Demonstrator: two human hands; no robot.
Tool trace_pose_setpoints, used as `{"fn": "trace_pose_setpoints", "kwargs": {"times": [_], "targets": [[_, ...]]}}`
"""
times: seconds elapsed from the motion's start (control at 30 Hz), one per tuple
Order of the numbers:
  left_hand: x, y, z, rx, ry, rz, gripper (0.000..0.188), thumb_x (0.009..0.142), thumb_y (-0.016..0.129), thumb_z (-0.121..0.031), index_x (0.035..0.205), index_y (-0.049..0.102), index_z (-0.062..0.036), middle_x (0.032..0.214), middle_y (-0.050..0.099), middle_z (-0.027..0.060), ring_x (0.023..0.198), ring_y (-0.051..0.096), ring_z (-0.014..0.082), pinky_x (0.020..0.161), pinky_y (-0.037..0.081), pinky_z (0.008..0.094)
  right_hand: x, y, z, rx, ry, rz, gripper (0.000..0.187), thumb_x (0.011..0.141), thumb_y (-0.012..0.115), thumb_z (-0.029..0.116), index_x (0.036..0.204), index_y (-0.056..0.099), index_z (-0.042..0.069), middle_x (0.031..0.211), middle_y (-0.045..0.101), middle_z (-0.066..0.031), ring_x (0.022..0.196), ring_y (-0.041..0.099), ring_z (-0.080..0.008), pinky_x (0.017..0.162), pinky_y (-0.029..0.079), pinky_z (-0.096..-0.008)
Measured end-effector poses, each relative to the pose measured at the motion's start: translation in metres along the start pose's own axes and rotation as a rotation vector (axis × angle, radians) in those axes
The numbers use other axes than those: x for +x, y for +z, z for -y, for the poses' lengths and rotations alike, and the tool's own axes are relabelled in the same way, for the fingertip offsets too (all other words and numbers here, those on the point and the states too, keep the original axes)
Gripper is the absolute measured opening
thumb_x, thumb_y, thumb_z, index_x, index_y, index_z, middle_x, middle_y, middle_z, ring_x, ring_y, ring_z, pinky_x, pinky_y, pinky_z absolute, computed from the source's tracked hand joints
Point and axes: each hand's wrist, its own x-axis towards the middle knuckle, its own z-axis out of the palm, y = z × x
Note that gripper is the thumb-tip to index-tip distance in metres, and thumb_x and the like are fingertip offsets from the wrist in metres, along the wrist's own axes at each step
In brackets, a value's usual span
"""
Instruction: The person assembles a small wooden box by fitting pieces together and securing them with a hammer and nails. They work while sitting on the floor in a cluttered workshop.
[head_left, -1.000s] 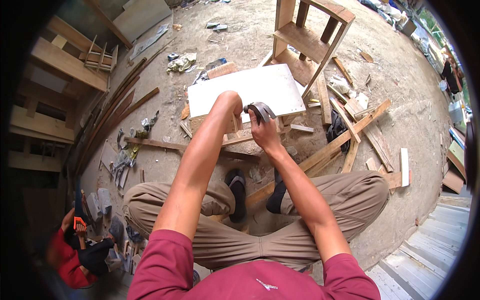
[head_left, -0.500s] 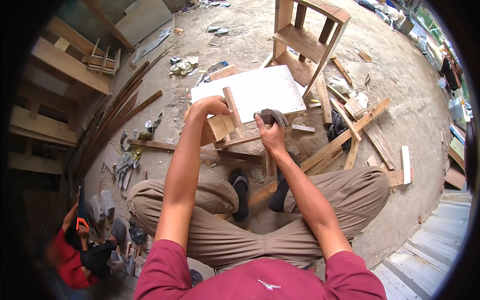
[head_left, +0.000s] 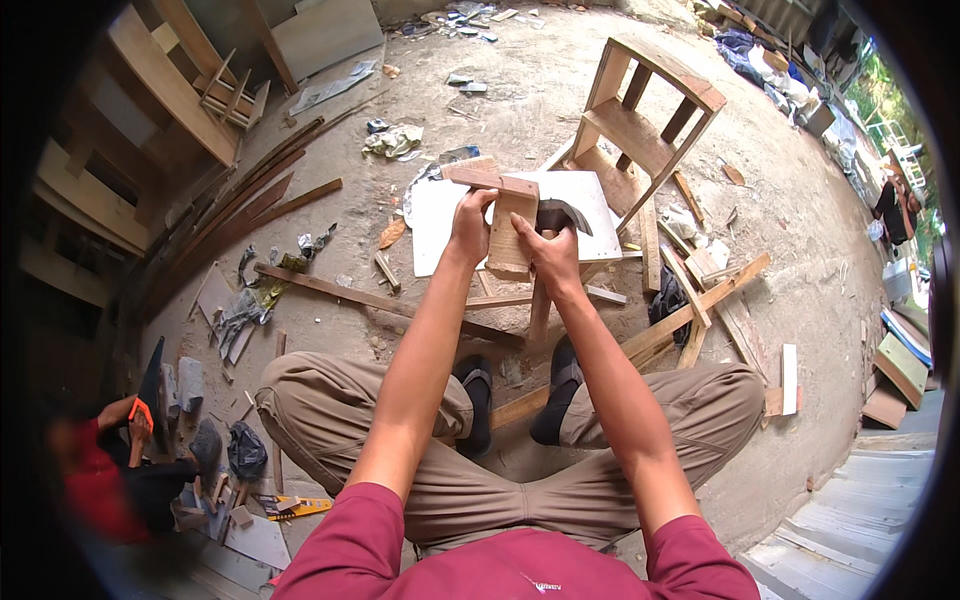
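Note:
My left hand (head_left: 472, 224) grips a wooden piece (head_left: 512, 240), a pale board with a narrower brown strip across its far end. The piece is held up over a white board (head_left: 430, 245) lying flat at a low height before me. My right hand (head_left: 556, 258) is closed around a hammer (head_left: 563, 214), its dark curved head showing past the fingers. The right thumb rests against the wooden piece's right side. Most of the hammer's handle is hidden by the hand.
A small wooden shelf frame (head_left: 650, 150) stands beyond the white board. Loose planks (head_left: 690, 310) lie to the right, and a long strip (head_left: 340, 292) to the left. At lower left a person in red (head_left: 100, 480) holds an orange-handled saw (head_left: 143, 408). Metal sheeting (head_left: 850, 530) lies lower right.
The wooden piece has been lifted and turned, and has moved right with my left hand. My right hand has brought the hammer close against it. The whole view has shifted slightly.

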Motion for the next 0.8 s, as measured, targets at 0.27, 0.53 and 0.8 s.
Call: {"fn": "trace_pose_setpoints", "kwargs": {"times": [0.27, 0.53, 0.8], "targets": [[0.019, -0.014, 0.028, -0.180, 0.052, -0.240, 0.035, 0.100, 0.055, -0.039, 0.117, 0.058, -0.0082, 0.108, 0.064, 0.0043, 0.103, 0.058, 0.0155, 0.097, 0.044, 0.0336, 0.001, 0.007, -0.012, 0.015, 0.102, 0.026, 0.039, 0.087, 0.078, 0.028, 0.104, 0.068, -0.006, 0.096, 0.070, -0.0089, 0.084, 0.064, -0.0129, 0.076, 0.052, -0.0284], [0.030, 0.008, 0.050, -0.073, 0.036, -0.312, 0.041, 0.099, 0.058, -0.038, 0.114, 0.056, 0.0004, 0.107, 0.063, 0.0111, 0.095, 0.062, 0.0196, 0.086, 0.052, 0.0371, 0.020, -0.016, -0.018, 0.070, 0.131, -0.004, 0.050, 0.085, 0.080, 0.036, 0.102, 0.064, -0.008, 0.094, 0.069, -0.0095, 0.081, 0.063, -0.0123, 0.071, 0.052, -0.0270], [0.049, -0.013, 0.074, 0.321, 0.141, -0.259, 0.054, 0.097, 0.057, -0.050, 0.118, 0.055, -0.0003, 0.108, 0.062, 0.0091, 0.095, 0.061, 0.0169, 0.083, 0.049, 0.0349, 0.007, -0.011, -0.007, 0.010, 0.187, -0.091, 0.033, 0.091, 0.074, 0.025, 0.105, 0.065, -0.003, 0.098, 0.069, -0.0068, 0.084, 0.062, -0.0112, 0.074, 0.051, -0.0282]]}}
